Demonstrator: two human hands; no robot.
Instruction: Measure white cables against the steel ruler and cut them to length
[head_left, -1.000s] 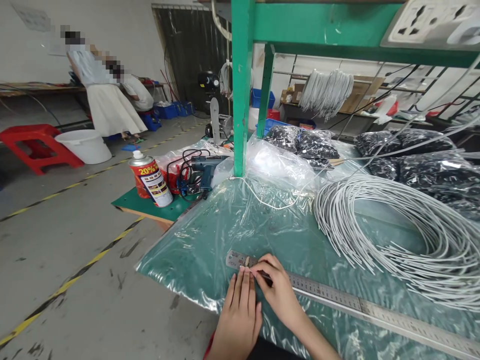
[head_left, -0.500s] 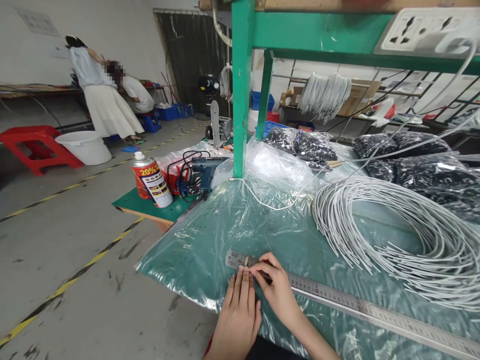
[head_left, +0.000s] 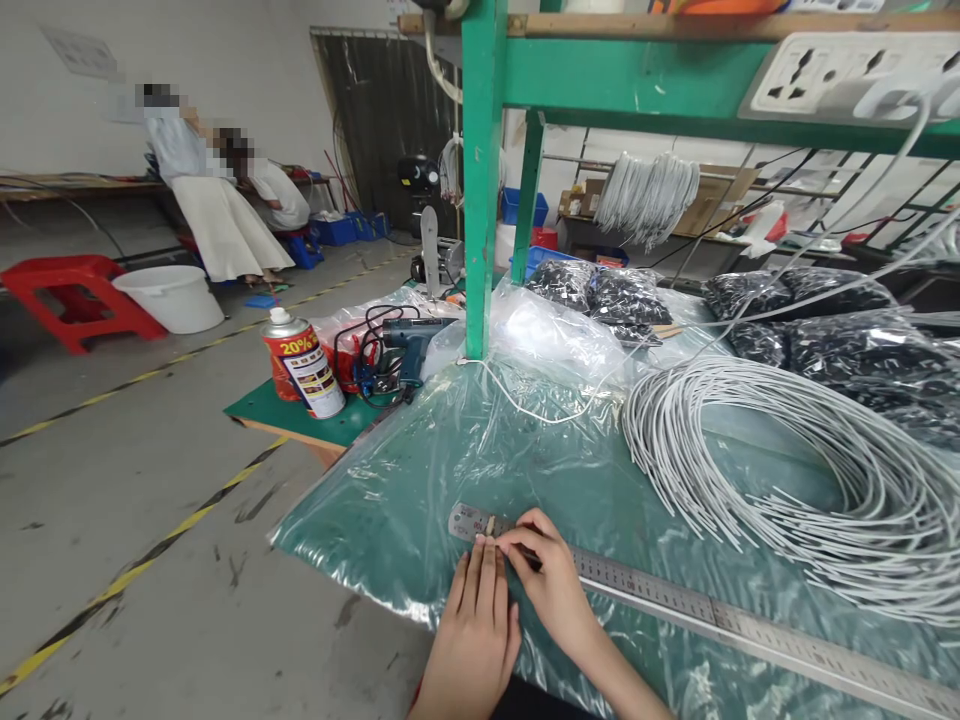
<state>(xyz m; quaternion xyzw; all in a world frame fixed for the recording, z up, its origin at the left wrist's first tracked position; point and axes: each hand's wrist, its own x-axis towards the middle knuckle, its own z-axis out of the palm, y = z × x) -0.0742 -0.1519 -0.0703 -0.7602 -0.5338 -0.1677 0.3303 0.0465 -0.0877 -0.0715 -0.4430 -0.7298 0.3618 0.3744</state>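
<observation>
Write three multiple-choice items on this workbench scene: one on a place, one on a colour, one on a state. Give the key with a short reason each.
1. Where does the steel ruler lie?
A. On the plastic-covered bench, near its front edge
B. On the floor
C. On the red stool

2. What colour is the bundle of cables on the bench?
A. Black
B. White
C. Yellow

3. How is the left hand posed?
A. Clenched in a fist
B. Flat, fingers straight, tips at the ruler's end
C. Lifted off the bench

Key: 1 A, the ruler runs along the bench edge from the hands to the right; 2 B, the coiled cables are white; 3 B, the left hand lies flat beside the right hand, which pinches something small and dark at the ruler.
</observation>
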